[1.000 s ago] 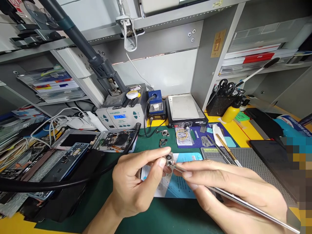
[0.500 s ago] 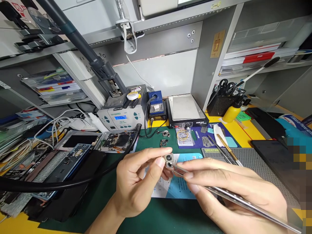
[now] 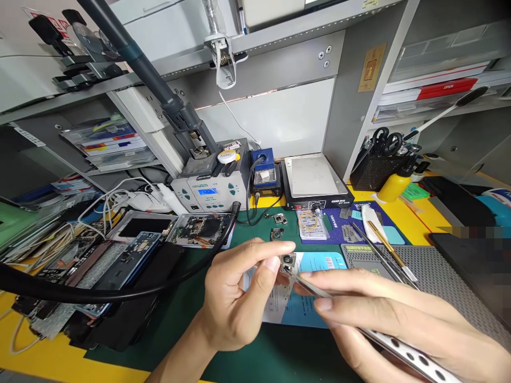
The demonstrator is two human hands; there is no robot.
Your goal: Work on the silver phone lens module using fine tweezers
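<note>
Between the thumb and fingers of my left hand (image 3: 239,298) is a small phone camera module (image 3: 288,263) with two dark lenses, one above the other. My right hand (image 3: 383,314) is closed round steel tweezers (image 3: 403,351) with holes along the handle. Their tips are at the lower edge of the module; whether they touch it I cannot tell. Beneath both hands lies a blue and white printed card (image 3: 319,314) on the green mat (image 3: 255,356). Two more camera modules, one nearer (image 3: 277,234) and one farther (image 3: 280,218), rest behind the left hand.
A hot-air station (image 3: 211,186) and a heating plate (image 3: 315,181) stand at the back. A thick black hose (image 3: 167,287) crosses the left side above several phone parts (image 3: 120,276). A perforated grey pad (image 3: 439,282), with brushes (image 3: 387,244) near it, lies right.
The view has swung left, so everything sits further right. My right hand has turned the tweezers, and their perforated side now shows. The left hand keeps its pinch on the camera module.
</note>
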